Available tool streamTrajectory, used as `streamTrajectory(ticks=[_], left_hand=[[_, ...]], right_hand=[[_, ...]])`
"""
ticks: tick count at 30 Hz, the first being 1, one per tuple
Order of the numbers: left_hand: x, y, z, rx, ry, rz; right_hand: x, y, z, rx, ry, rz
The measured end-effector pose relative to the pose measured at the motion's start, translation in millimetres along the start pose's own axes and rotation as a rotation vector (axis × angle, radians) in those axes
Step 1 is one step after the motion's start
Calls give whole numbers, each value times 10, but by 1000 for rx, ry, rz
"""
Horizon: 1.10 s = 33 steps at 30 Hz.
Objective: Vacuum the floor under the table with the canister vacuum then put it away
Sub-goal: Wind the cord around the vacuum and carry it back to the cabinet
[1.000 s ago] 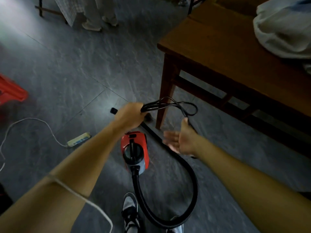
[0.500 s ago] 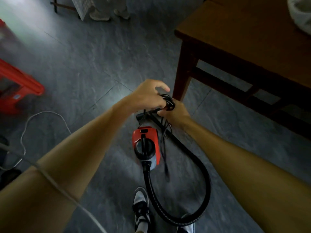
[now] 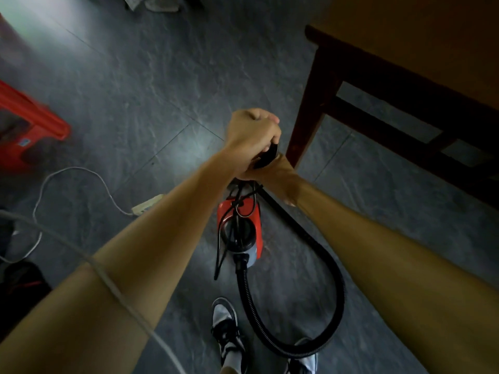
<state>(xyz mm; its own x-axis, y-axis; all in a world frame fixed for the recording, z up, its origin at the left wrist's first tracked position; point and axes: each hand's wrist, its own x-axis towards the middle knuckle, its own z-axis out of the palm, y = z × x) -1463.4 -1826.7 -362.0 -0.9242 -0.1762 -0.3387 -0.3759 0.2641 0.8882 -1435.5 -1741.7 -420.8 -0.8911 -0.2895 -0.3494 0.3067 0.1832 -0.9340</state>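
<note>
I have the left hand (image 3: pixel 253 136) curled into a fist around a bundled black cord (image 3: pixel 266 157), held up in front of the brown desk (image 3: pixel 418 36), close to its corner leg (image 3: pixel 310 112). The right hand (image 3: pixel 278 175) sits directly beneath, pressed against the underside of the left hand and the bundle. Its fingers are hidden behind the left hand, so I cannot tell whether they are wrapped on the cord or lying loose. Several loops of the cord hang from the bundle and dangle over the canister vacuum (image 3: pixel 240 228).

The vacuum, red with a dark top, stands on the grey tiled floor (image 3: pixel 135 90) near that corner leg, on the open side of the desk's corner. Its black ribbed hose (image 3: pixel 334 279) leaves the end nearest me, sweeps in a wide loop down toward my feet and runs back up past the right forearm toward the hands. The bottom of the loop lies between my left shoe (image 3: pixel 225 327) and right shoe (image 3: pixel 305 354).

Left of the vacuum, a white power strip (image 3: pixel 147 206) lies on the floor with a white cable (image 3: pixel 54 179) curling away from it. Further left is a red stool (image 3: pixel 32 117), blurred. A thin pale line (image 3: pixel 108 279), out of focus and close to the camera, crosses my left forearm.
</note>
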Motion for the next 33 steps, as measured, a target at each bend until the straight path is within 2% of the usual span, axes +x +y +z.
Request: streamTrajectory(ticks=[2,6,8,10,11,12,13,14,16,18,20,24,26,29,31,33], left_hand=[[96,-47,-93,82,-61,79],[277,-143,-363,681,-196,447],[375,-221,-484,820,-63,675],[395,-341,-570,628,200,814],[345,-409,-592,462,339,799],[289,-533,-595,300,452,703],[232,-675,-589,173,513,559],[174,-807,-584,94,489,416],[122,-1085,-543,106,191,228],[155,-1329,-483,288,-147,152],[296,-1528,-419,465,-265,186],[593,-1751,-327,474,-158,330],[678,-1831,-298,486,-171,344],[718,-1957,-258,504,-338,276],[697,-2042,-179,614,-374,321],[672,-2072,-56,777,-335,389]], right_hand=[[54,-3,4,-82,29,5],[196,111,19,-258,34,87],[258,166,64,-232,100,104],[324,181,93,-40,269,128],[359,175,98,72,347,147],[398,161,103,168,405,169],[441,143,112,239,449,191],[491,125,127,299,482,203],[598,89,171,411,529,194],[685,25,277,495,530,185],[735,-25,398,597,492,178],[749,18,513,828,441,213],[710,117,457,951,432,251],[583,360,315,1081,447,293],[506,570,191,1133,469,304],[428,808,69,1114,530,364]])
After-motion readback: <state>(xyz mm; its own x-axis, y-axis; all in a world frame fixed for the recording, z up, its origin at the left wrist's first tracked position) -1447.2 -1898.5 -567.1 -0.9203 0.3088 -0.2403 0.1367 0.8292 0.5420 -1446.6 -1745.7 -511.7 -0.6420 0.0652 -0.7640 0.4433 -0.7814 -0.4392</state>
